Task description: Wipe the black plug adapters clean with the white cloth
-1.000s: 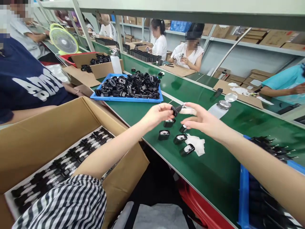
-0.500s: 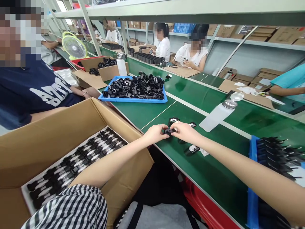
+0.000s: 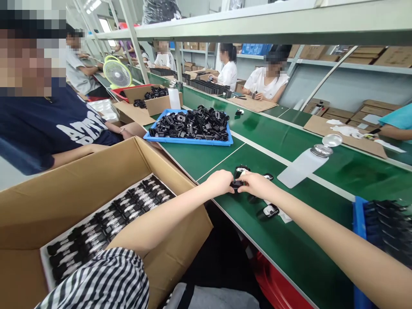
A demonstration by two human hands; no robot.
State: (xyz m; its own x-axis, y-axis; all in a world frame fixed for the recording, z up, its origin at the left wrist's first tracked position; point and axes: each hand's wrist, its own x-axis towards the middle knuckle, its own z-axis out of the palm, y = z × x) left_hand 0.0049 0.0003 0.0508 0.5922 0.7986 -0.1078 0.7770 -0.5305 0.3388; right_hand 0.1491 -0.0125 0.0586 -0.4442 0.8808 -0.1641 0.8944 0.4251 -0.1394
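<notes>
My left hand and my right hand meet over the green bench, with fingers closed round a small black plastic housing. The fingers cover most of it. Just beyond stands another black piece with a white inside. Two similar black-and-white pieces, one partly behind my right hand and one nearer to me, lie on the bench. A white tissue or cloth lies beside the nearer one, partly behind my right forearm.
A blue tray heaped with black housings stands at the back left. An open carton holding rows of black-and-white parts is at my left. A white bottle lies right of centre; a blue bin stands far right. Co-workers sit around.
The view has shifted, so the bench and both hands appear a little lower and further right. Both hands still hold the black housing together, slightly turned.
</notes>
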